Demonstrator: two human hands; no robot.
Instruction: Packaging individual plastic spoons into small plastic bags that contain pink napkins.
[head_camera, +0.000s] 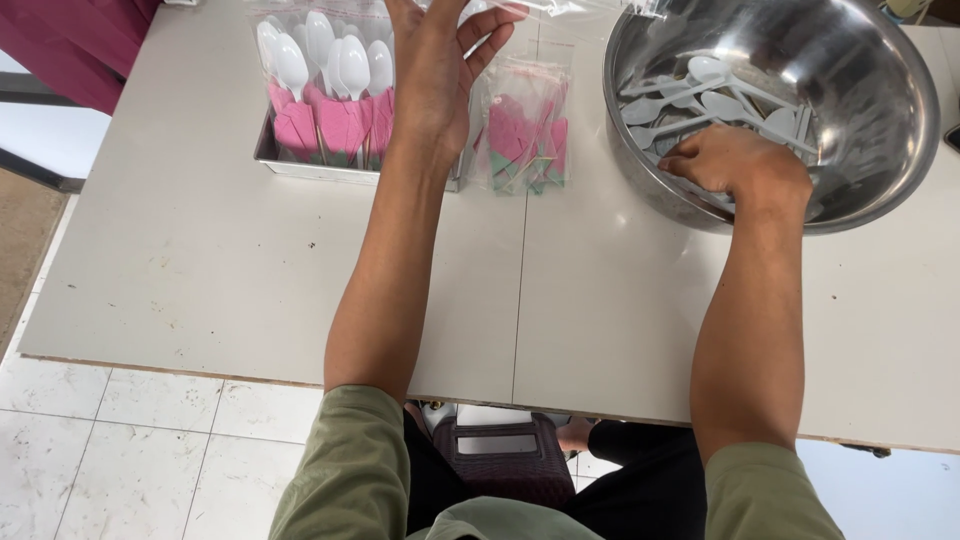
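Observation:
My left hand (432, 75) reaches forward over a metal tray (300, 165) of packed sets, each a white plastic spoon (352, 62) with a pink folded napkin (338, 122). Its fingers pinch the edge of a clear plastic bag (560, 8) at the top of the view. My right hand (735, 162) is inside a large steel bowl (890, 150), fingers curled down among loose white plastic spoons (715, 100); what it grips is hidden. A sealed packet (525, 130) of pink napkins lies between tray and bowl.
The white table (220, 270) runs to a front edge near my lap. A dark plastic stool (495, 455) stands under it on white tiled floor (120, 450). A maroon cloth (80, 45) hangs at the far left.

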